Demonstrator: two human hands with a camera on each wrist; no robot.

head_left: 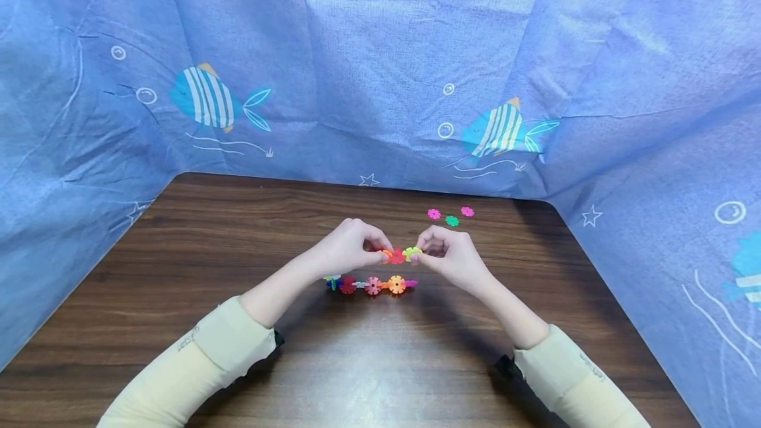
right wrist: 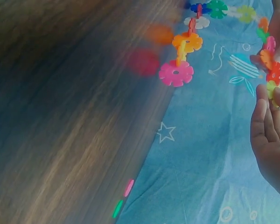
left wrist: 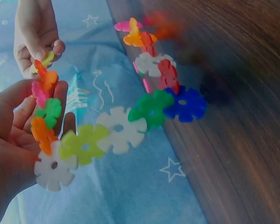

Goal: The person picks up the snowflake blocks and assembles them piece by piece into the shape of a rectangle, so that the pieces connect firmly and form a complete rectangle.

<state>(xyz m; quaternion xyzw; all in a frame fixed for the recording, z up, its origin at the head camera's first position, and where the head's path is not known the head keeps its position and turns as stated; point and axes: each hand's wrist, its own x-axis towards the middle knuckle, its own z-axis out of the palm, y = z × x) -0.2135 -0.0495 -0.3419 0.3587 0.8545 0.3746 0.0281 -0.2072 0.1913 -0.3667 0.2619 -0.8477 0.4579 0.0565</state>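
Observation:
A chain of interlocking flower-shaped plastic discs (left wrist: pixel 44 175) hangs from my hands in a loop, in white, yellow-green, green, blue, orange and pink. My left hand (head_left: pixel 347 248) pinches the chain at an orange disc (right wrist: pixel 266 58) near one end. Beside that, a red disc (head_left: pixel 396 256) shows between the two hands. My right hand (head_left: pixel 458 261) pinches the yellow-green disc (head_left: pixel 411 253) at this end, against the red one. The chain's other end, a pink disc (right wrist: pixel 165 74), hangs low over the table.
Two loose pink discs (head_left: pixel 434 214) and a green disc (head_left: pixel 452 221) lie on the brown wooden table (head_left: pixel 238 230) beyond my right hand. A blue fish-print cloth (head_left: pixel 380 51) hangs around the table's back and sides.

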